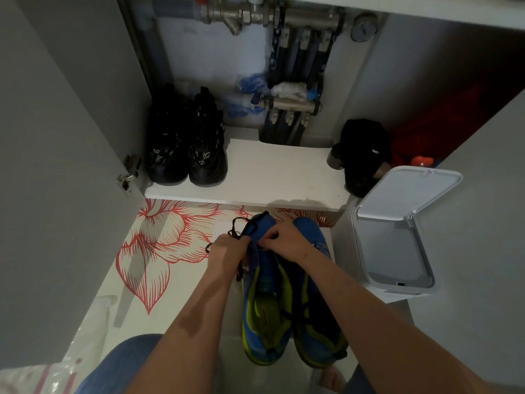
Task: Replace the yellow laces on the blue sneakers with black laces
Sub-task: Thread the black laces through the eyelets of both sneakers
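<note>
Two blue sneakers with lime-green lining stand side by side on the floor, toes away from me. The left sneaker (262,302) has its tongue pulled up near the toe. The right sneaker (315,317) carries a black lace across its opening. My left hand (227,251) grips the left sneaker's side together with a black lace (237,227) that loops out to the left. My right hand (287,241) pinches at the tongue of the left sneaker. No yellow lace is in view.
A white shelf (270,177) ahead holds a pair of black shoes (187,146) and a black cap (365,155). An open white bin (397,231) stands right of the sneakers. A grey cabinet door (56,166) stands at left. A floral mat (159,245) covers the floor.
</note>
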Demonstrator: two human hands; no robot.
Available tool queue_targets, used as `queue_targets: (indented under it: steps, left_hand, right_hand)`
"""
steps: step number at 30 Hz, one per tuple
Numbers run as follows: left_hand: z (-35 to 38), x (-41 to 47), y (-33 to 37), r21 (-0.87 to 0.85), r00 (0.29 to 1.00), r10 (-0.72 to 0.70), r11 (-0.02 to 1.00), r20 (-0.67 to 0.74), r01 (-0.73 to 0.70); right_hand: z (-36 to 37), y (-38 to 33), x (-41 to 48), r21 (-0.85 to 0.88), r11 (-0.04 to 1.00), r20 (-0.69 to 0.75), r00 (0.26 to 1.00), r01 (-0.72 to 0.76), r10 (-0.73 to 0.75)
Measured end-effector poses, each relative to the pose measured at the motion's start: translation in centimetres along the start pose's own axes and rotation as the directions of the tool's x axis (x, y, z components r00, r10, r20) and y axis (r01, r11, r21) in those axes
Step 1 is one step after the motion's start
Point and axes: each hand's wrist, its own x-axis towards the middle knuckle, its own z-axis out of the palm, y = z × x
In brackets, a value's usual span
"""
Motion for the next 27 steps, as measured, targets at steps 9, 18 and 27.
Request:
queue_targets:
  steps: [9, 18, 27]
  left_hand:
    - [0.6, -0.3, -0.3, -0.012, 0.999, -0.037, 0.999, 0.026, 0.037]
    - [0.3, 0.1, -0.6, -0.033, 0.999, -0.038, 0.999, -0.01, 0.038]
    - [0.6, -0.3, -0.2, 0.123, 0.997, -0.038, 0.991, -0.06, 0.045]
  right_hand:
    - [-0.2, -0.3, -0.7, -0.029, 0.998, 0.002, 0.999, 0.054, -0.054]
    - [-0.5, -0.5, -0.8, -0.033, 0.998, 0.041, 0.997, 0.059, -0.058]
    - [0.4, -0.6, -1.0, -0.13, 0.988, -0.077, 0.993, 0.081, -0.092]
